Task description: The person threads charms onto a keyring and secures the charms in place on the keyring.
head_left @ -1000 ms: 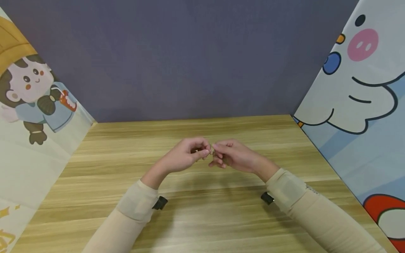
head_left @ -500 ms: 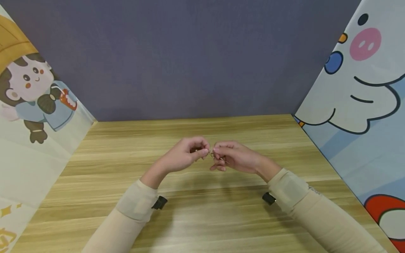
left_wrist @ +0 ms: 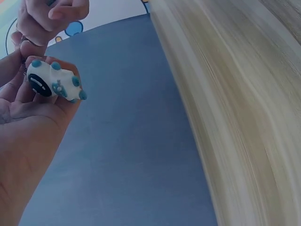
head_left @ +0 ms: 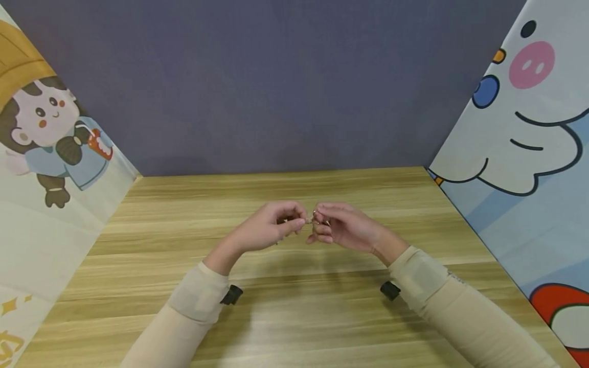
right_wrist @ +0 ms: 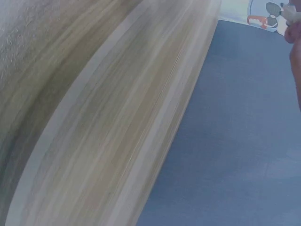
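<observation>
In the head view my left hand [head_left: 276,225] and right hand [head_left: 349,225] meet above the table, fingertips almost together. A small keychain spans them. Its figurine [left_wrist: 54,81], white with teal knobs and a black oval front, lies against the curled fingers of my left hand in the left wrist view. There, my left thumb and finger pinch the short metal chain [left_wrist: 24,66]. Thumb and forefinger of my right hand pinch a thin metal ring [head_left: 315,213] at the other end. The right wrist view catches only fingertips [right_wrist: 294,33] at its right edge.
Wood-grain table [head_left: 294,317] lies under both forearms. A dark blue-grey panel [head_left: 285,87] stands behind it, with cartoon-printed panels at the left [head_left: 60,138] and right [head_left: 520,138]. A black wrist camera [head_left: 231,295] hangs below the left cuff; another [head_left: 390,290] below the right.
My right thumb and forefinger have shifted slightly up and right, showing more of the ring. A thin metal piece below the right thumb has swung up. My left hand stays nearly still.
</observation>
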`<move>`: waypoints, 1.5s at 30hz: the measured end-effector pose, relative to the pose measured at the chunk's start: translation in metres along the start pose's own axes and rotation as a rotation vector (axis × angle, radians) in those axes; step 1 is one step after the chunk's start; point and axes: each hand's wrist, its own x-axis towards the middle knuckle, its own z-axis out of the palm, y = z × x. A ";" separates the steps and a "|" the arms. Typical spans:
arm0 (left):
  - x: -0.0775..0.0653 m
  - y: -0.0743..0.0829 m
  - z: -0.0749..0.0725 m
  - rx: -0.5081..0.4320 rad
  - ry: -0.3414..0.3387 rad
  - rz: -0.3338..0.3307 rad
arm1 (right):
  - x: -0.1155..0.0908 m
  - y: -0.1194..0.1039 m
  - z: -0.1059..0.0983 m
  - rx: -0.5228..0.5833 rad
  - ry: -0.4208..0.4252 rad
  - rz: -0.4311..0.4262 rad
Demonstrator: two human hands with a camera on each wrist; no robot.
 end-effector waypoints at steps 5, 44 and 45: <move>-0.002 -0.004 -0.003 0.021 0.009 -0.035 | -0.001 0.000 0.001 -0.136 0.097 0.019; -0.005 -0.029 -0.017 0.461 0.048 -0.021 | -0.020 -0.010 -0.011 -1.434 0.324 -0.089; -0.005 -0.031 -0.017 0.456 0.055 -0.021 | -0.020 -0.009 -0.013 -1.430 0.336 -0.096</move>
